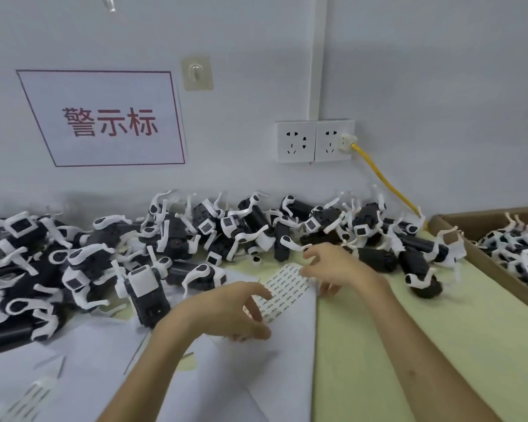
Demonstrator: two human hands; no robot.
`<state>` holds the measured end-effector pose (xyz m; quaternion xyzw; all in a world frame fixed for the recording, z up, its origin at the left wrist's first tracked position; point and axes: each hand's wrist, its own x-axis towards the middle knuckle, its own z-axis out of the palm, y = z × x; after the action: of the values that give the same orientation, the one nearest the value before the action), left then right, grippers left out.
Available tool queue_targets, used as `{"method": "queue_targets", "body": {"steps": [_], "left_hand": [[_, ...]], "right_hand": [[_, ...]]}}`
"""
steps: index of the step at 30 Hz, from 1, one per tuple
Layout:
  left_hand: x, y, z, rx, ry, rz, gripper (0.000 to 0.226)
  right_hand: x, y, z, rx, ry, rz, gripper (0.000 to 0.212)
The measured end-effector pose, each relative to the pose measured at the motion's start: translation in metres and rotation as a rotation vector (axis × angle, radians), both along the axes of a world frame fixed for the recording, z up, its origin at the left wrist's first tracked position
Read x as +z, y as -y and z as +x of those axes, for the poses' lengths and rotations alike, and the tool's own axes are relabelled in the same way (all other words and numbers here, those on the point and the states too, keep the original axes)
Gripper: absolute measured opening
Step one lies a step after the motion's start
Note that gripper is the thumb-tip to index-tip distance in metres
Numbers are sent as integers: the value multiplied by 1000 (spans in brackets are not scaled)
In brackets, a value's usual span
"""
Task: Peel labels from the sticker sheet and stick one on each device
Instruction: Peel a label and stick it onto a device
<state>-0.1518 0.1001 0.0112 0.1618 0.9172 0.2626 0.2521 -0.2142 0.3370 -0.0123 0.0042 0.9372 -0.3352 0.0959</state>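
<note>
On the green table (pixel 409 345) by the wall (pixel 424 71) — heaped devices (pixel 171 236); left hand (pixel 235 309), right hand (pixel 333 266) splay-fingered over sticker sheet (pixel 287 284)

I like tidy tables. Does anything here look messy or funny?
Yes. The black-and-white devices lie in a jumbled heap along the wall, tipped every which way. The sticker sheet sits crooked on overlapping white papers. Nothing looks broken or spilled.
</note>
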Motion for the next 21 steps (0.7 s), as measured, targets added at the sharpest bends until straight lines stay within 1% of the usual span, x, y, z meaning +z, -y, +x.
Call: {"method": "queue_targets", "body": {"steps": [2, 4, 5, 7, 8, 9, 11, 12, 13, 15, 16, 18, 21], "left_hand": [[2, 3, -1, -3, 17, 3, 67], [3, 5, -2, 0, -1, 22, 63], [3, 6, -4, 18, -59, 40, 59], [4, 7, -8, 110, -266, 104, 53], [3, 8, -10, 164, -388, 113, 54], [2, 9, -12, 207, -520, 72, 56], [-3, 14, -15, 266, -727, -129, 64], [-7, 17, -17, 288, -762, -223, 66], [-12, 21, -18, 305, -750, -294, 66], [-23, 28, -21, 340, -689, -359, 62], [-28, 31, -22, 357, -676, -364, 60], [-35, 34, -23, 392, -726, -341, 53], [-40, 34, -25, 447, -824, -221, 42]], "right_hand": [[-9, 6, -3, 22, -56, 92, 55], [-11, 9, -5, 64, -94, 79, 46], [-11, 10, -5, 92, -86, 61, 41], [-7, 13, -1, 184, -12, 10, 32], [-5, 15, 2, 241, 47, -38, 30], [-2, 19, 5, 294, 105, -97, 28], [0, 29, 10, 364, 167, -192, 27], [0, 35, 12, 380, 163, -215, 26], [0, 41, 14, 387, 146, -234, 26], [-3, 53, 16, 374, 107, -297, 25], [-4, 58, 17, 364, 93, -328, 24], [-8, 63, 19, 339, 61, -359, 22], [-11, 66, 18, 235, -31, -383, 23]]}}
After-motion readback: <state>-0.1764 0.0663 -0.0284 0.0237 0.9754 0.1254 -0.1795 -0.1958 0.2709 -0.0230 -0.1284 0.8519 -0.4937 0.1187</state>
